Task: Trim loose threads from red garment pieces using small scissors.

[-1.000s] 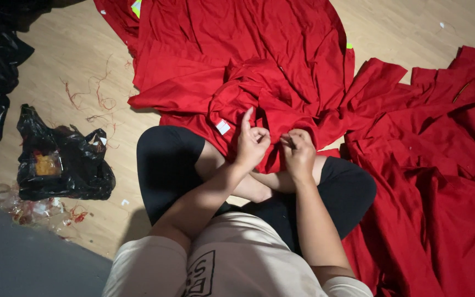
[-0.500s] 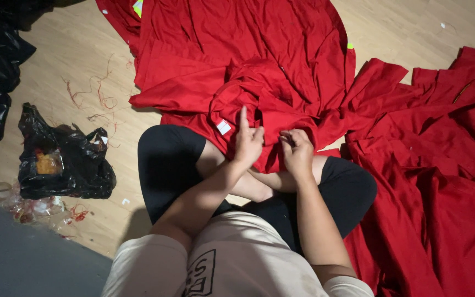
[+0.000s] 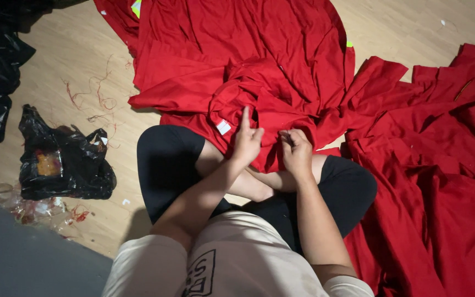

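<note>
Red fabric (image 3: pixel 259 82) lies bunched on the floor (image 3: pixel 72 71) before a seated person. Left hand (image 3: pixel 247 142) pinches a fold, forefinger raised; right hand (image 3: pixel 296 149) grips it alongside, keeping it taut.

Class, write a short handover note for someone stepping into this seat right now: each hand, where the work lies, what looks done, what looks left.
Left hand: pinching the red garment, index finger raised, beside its white label.
Right hand: closed on the same bunched fabric over the lap.
More red cloth is heaped on the person's right; loose red threads lie on the wooden floor near a black bag.
Done: cannot tell.
Left: the garment in hand is not yet laid aside.
</note>
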